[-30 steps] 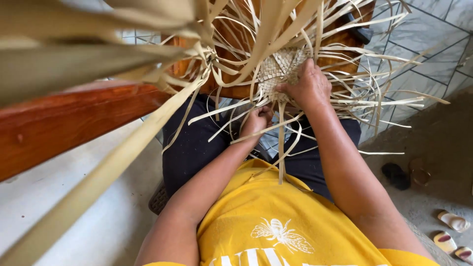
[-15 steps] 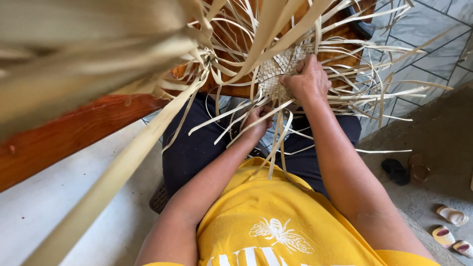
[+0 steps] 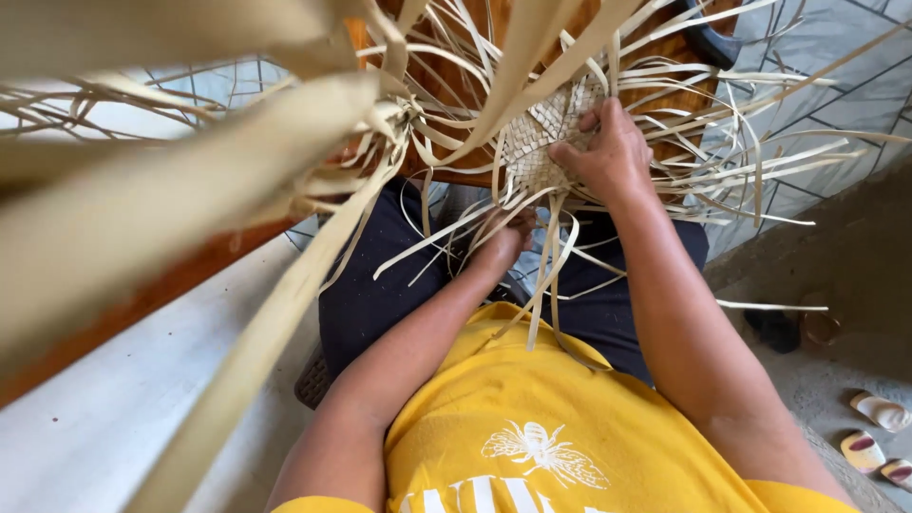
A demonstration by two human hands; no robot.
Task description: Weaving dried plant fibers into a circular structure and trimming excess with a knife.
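head view: two hands (image 3: 608,152) (image 3: 503,242) on one woven mat (image 3: 541,133), three sandals (image 3: 879,411)

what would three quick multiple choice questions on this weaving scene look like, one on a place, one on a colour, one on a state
1. Where does the right hand rest?
A. on the woven mat panel
B. on the floor by the sandals
C. on the wooden bench edge

2. What colour is the person's shirt?
A. white
B. yellow
C. dark blue

3. In what state are the strips around the woven patch?
A. all trimmed short and even
B. rolled into a coil
C. loose, sticking out in all directions

Answers:
1. A, the right hand lies flat on the plaited patch, fingers pressing it.
2. B, the shirt is bright yellow with a white insect print.
3. C, long unwoven strips fan out from the patch, and some hang over the left hand below it.
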